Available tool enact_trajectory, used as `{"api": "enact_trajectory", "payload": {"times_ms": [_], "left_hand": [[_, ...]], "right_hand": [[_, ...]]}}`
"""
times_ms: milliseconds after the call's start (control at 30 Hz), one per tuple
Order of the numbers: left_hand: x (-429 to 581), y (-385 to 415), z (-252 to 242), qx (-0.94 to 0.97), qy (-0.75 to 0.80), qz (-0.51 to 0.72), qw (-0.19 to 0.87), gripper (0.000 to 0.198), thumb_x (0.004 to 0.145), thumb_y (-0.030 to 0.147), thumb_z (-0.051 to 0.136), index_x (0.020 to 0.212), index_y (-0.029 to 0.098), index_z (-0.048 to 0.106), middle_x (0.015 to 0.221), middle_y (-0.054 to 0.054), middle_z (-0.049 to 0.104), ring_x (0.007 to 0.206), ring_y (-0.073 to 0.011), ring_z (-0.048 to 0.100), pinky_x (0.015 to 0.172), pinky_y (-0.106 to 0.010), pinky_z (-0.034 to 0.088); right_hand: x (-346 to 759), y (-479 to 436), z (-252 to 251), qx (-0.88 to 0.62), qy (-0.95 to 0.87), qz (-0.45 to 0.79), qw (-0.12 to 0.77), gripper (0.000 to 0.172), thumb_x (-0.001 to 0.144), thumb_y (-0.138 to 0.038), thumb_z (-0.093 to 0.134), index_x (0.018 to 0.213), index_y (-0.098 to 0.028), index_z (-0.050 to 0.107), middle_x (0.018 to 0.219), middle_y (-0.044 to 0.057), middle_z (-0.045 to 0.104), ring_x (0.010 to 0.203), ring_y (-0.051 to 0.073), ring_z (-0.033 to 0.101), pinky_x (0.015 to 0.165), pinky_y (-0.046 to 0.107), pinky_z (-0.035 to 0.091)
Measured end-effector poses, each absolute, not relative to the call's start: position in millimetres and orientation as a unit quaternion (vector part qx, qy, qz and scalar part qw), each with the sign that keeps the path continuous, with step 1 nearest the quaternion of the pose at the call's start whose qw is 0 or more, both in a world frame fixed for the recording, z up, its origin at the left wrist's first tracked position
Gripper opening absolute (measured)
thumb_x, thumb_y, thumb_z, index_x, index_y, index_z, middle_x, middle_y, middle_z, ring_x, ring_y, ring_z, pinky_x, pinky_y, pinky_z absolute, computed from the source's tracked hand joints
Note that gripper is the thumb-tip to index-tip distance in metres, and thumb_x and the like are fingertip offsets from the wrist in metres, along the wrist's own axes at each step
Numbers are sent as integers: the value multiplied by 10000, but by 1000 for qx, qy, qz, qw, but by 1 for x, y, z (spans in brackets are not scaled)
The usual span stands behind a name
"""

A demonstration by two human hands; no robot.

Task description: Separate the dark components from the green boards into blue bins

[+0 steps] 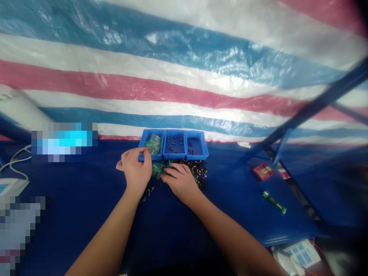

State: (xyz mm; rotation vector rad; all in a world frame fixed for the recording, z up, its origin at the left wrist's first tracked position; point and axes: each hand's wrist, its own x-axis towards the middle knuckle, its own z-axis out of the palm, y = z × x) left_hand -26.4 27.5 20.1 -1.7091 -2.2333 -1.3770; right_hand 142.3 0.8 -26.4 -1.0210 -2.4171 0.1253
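My left hand point(137, 167) is at the front of the left blue bin point(140, 144), its thumb and forefinger pinched together; whatever lies between them is too small to make out. Small green and clear pieces point(154, 144) fill much of that bin. My right hand point(181, 180) rests with fingers spread on a pile of green pieces point(158, 169) in front of the bins. Just beyond it, dark and brass-coloured small parts point(200, 168) lie heaped on the blue table.
The middle bin point(174, 156) holds several small metal parts, and the right bin point(198, 157) a few dark pieces. A few loose parts point(148, 193) lie near my left wrist. Farther right are a red box point(262, 172), a green tube-shaped packet point(274, 202) and a blue metal frame point(304, 109).
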Motion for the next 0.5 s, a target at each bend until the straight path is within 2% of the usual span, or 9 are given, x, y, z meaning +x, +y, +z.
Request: {"api": "enact_trajectory", "payload": {"times_ms": [200,333,500], "left_hand": [[-26,28,18,-564,-700,-439,4,192,886,308,505,901,223,676,974,-55,711,1071,-285,566,975,-462,274],[-25,28,18,-581,-681,-445,0,189,882,285,511,880,205,682,947,-52,719,1015,-261,599,961,-425,335],[-24,25,16,-595,-652,-470,-31,205,891,269,507,953,197,688,916,-45,723,942,-220,643,910,-348,436]], "right_hand": [[144,-1,-23,-372,-844,137,361,201,952,-262,529,1065,-266,695,1044,22,729,1122,202,562,969,379,398],[146,-1,-16,-395,-770,244,438,220,933,-302,549,1065,-239,713,950,59,732,930,199,632,860,357,489],[154,3,-7,-439,-666,322,510,203,877,-317,615,1036,-288,737,940,45,728,862,208,665,793,354,534]]}}
